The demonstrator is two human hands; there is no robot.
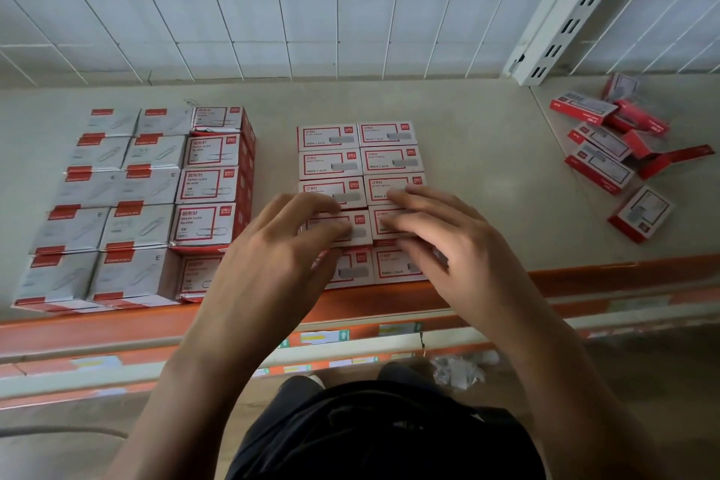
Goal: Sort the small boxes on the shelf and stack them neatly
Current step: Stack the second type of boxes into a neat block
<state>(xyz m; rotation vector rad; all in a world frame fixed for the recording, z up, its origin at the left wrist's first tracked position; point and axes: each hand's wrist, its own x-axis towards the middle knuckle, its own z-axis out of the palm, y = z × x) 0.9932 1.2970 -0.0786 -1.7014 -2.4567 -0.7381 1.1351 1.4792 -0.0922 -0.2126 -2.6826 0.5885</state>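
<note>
Looking down at the shelf [487,168], I read "deli" in red corner logos on the middle boxes [385,134]. Ten of them show, in two columns of five running from the front edge back; their smaller print is too blurred for me. The left hand [272,245] and right hand [448,242] lie on the fourth row, fingers [420,197] spread and loosely straight, pressing the tops and gripping nothing. Toward the left edge, five paper-clip boxes [210,152] marked "deli" and "PAPER CLIPS" stand in a column beside ten grey boxes [132,226], whose red bands I cannot read. At the right end, about eight loose red boxes [600,168] lie jumbled.
</note>
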